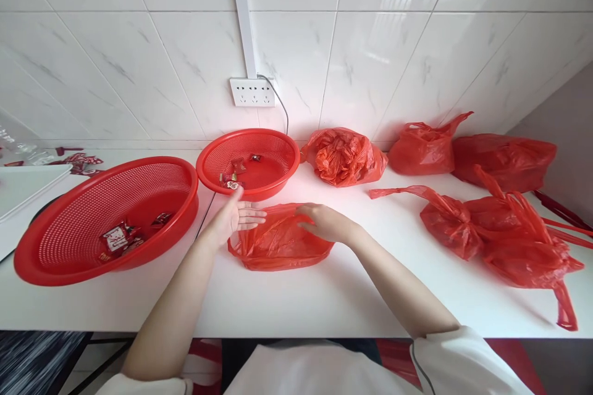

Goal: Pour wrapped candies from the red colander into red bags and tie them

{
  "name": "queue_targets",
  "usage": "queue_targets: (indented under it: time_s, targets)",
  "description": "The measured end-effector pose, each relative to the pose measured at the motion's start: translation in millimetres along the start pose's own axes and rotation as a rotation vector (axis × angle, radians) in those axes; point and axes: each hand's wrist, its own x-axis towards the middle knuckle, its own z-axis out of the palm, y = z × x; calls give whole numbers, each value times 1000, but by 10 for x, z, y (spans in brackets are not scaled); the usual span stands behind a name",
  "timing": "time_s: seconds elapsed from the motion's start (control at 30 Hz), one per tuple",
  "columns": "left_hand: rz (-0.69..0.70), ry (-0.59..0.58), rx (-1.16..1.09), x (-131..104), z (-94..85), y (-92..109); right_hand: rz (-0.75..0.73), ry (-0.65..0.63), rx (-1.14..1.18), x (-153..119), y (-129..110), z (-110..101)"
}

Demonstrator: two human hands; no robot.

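Note:
In front of me on the white table lies a red plastic bag (282, 244), spread with its mouth upward. At its left side is my left hand (236, 216), fingers stretched out, with nothing in it. My right hand (324, 222) hovers at the bag's right rim, its slightly bent fingers apart and pointing inward; whether they touch the plastic I cannot tell. Just behind my left hand stands a small red basket (287, 176) with a few wrapped snacks (238, 165) in it. Further left, a larger red basket (180, 231) holds several wrapped snacks (115, 237).
A crumpled heap of red bags (347, 157) stands near the tiled wall. To the right are several filled red bags, including a knotted one (449, 225) and another by the wall (421, 148). A white tray (28, 188) and loose wrappers (83, 162) lie far left.

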Motion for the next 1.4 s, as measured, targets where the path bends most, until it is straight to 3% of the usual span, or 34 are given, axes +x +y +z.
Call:
queue_targets:
  time_s: [0.13,0.23,0.3,0.4,0.5,0.7,0.83,0.97,1.2,1.3,1.4]
  targets:
    - [-166,21,-499,170,-49,129,-116,185,151,-4,-326,-247]
    - [-152,59,-705,343,-1,67,-150,185,256,5,-495,-362]
    - [-65,139,-748,444,35,-38,-167,175,285,19,-549,-380]
    - [78,219,-759,529,37,-225,-154,120,272,44,-542,-347]
    - [112,231,-757,542,24,-360,-127,58,246,57,-474,-319]
    - [134,159,-656,499,236,-387,-143,65,338,72,-330,-371]
    - [167,145,-563,449,397,-388,-47,120,264,100,-200,-368]
    - [172,95,-569,409,479,-433,45,257,135,146,-67,-329]
    - [209,109,-535,373,577,-400,26,378,114,321,6,-192]
    - [205,91,-512,351,608,-380,22,330,40,407,21,-65]
    - [197,102,-513,352,615,-394,68,190,-65,453,46,39]
